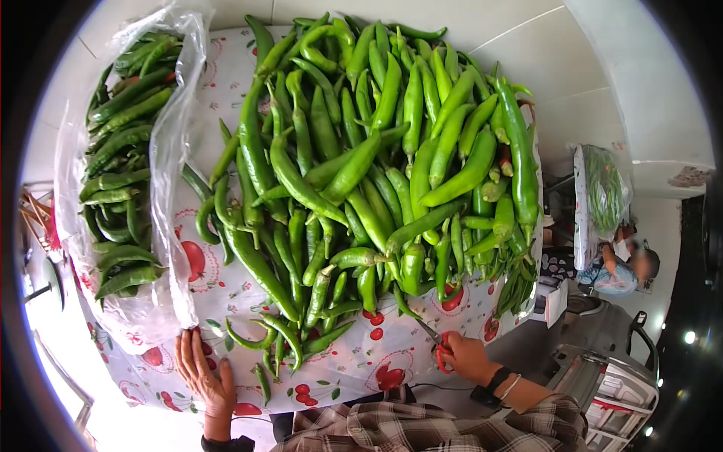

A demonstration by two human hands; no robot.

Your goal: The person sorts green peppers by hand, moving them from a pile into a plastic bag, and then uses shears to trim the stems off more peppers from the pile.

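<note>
A heap of green peppers [354,173] is carried on a table [346,384] covered with cherry-printed cloth, spread from the far edge to the right edge. The left side is occupied by a clear plastic bag [175,256] of darker peppers [124,181]. Scissors [430,334] are held near the near-right corner, the red handles gripped in the curled fingers of the right hand [461,358]. The blade tips are directed at a small pepper [404,303] at the heap's near side; contact cannot be told. The left hand [202,380] is laid at the near-left corner, palm down, fingers together, thumb apart, fingertips at the bag's lower end; no grip is seen. Bare cloth is seen along the near edge, and a narrower strip between bag and heap. Counted: one heap, one bag on this table, one pair of scissors; overlapping peppers cannot be counted. Beyond the right edge, one other person [614,275] is seen.
</note>
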